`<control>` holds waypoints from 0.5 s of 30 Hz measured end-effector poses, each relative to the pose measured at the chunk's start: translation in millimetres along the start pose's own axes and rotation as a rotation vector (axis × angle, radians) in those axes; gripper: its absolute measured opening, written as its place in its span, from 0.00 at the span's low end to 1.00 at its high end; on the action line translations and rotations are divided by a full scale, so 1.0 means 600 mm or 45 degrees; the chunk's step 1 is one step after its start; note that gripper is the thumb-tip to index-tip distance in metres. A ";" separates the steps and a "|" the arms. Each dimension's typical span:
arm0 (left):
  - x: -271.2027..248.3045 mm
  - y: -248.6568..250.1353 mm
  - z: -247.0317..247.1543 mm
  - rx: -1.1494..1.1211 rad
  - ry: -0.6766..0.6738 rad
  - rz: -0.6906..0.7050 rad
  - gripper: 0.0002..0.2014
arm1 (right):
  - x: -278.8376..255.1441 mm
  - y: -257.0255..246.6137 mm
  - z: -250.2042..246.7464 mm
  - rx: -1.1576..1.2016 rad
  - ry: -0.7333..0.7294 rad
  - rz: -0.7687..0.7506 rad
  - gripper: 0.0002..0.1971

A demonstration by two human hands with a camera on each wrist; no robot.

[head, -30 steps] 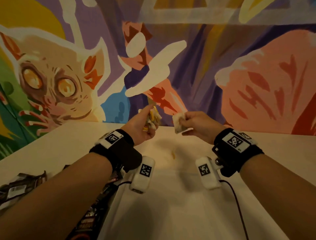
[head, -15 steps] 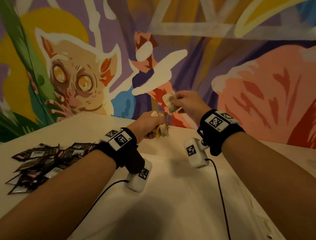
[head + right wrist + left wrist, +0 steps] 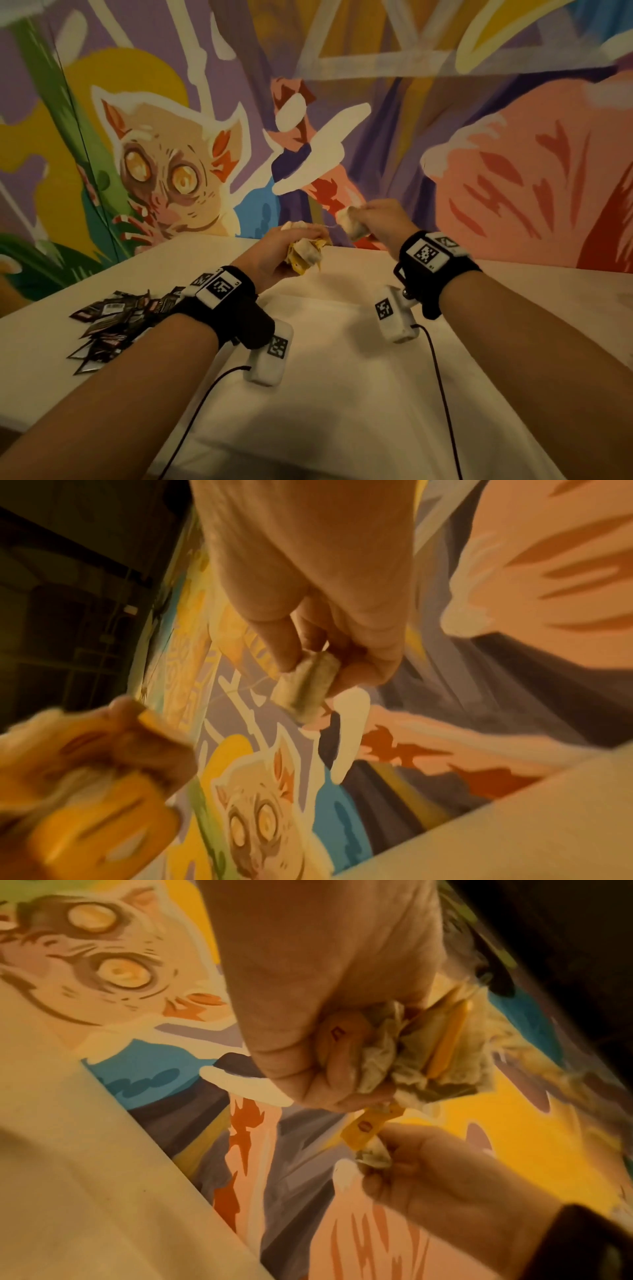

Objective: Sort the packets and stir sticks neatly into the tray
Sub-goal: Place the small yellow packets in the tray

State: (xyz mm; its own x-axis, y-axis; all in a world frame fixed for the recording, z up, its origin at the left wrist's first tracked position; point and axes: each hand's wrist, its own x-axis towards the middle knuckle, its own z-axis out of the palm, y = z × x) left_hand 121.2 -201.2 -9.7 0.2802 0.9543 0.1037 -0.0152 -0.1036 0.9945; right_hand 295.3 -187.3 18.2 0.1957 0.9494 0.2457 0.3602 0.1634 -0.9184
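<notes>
Separating one tea bag point(image 3: 350, 222), pinched in the right hand point(image 3: 383, 219), from the bunch of tea bags point(image 3: 305, 255) clenched in the left hand point(image 3: 284, 250) above the desk point(image 3: 342, 394) probably wants a slow pull to free tangled strings; no tray shows.

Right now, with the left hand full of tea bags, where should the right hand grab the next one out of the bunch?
Pinch a bag by its exposed paper corner where it sticks out past the left hand's curled fingers, coming in from the right. The bunch of tea bags fans out on that side, tags and crumpled edges free. The right hand first has to put down the single tea bag it pinches.
</notes>
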 end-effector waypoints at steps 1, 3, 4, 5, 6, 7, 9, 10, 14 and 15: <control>-0.001 0.000 -0.001 -0.026 -0.003 0.006 0.07 | -0.008 0.005 0.011 0.052 -0.059 0.038 0.08; -0.002 -0.005 -0.002 0.005 0.018 0.016 0.06 | -0.026 0.010 0.032 0.170 -0.152 0.101 0.05; -0.002 -0.010 -0.002 0.033 0.039 0.017 0.07 | -0.032 0.012 0.040 0.235 -0.191 0.132 0.06; -0.002 -0.016 -0.002 0.055 0.062 0.013 0.07 | -0.040 0.013 0.046 0.288 -0.232 0.150 0.07; -0.002 -0.022 -0.003 0.067 0.082 0.013 0.08 | -0.047 0.013 0.050 0.322 -0.274 0.154 0.09; -0.002 -0.029 -0.004 0.061 0.098 0.012 0.08 | -0.053 0.015 0.053 0.334 -0.306 0.146 0.11; -0.004 -0.041 -0.004 0.016 0.114 0.015 0.05 | -0.062 0.022 0.055 0.322 -0.365 0.105 0.16; -0.007 -0.046 -0.004 0.007 0.104 0.021 0.04 | -0.068 0.026 0.056 0.297 -0.401 0.079 0.16; -0.020 -0.060 -0.017 0.008 0.029 0.021 0.06 | -0.082 0.041 0.069 0.220 -0.392 0.096 0.13; -0.022 -0.061 -0.025 0.008 0.023 0.004 0.08 | -0.082 0.041 0.075 0.191 -0.364 0.127 0.12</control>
State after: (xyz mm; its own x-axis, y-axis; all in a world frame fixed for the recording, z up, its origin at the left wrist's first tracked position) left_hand 103.9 -205.6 -47.5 0.2630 0.9589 0.1069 -0.0101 -0.1080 0.9941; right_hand 253.2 -217.7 -30.4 -0.0483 0.9960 0.0746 0.2101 0.0831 -0.9741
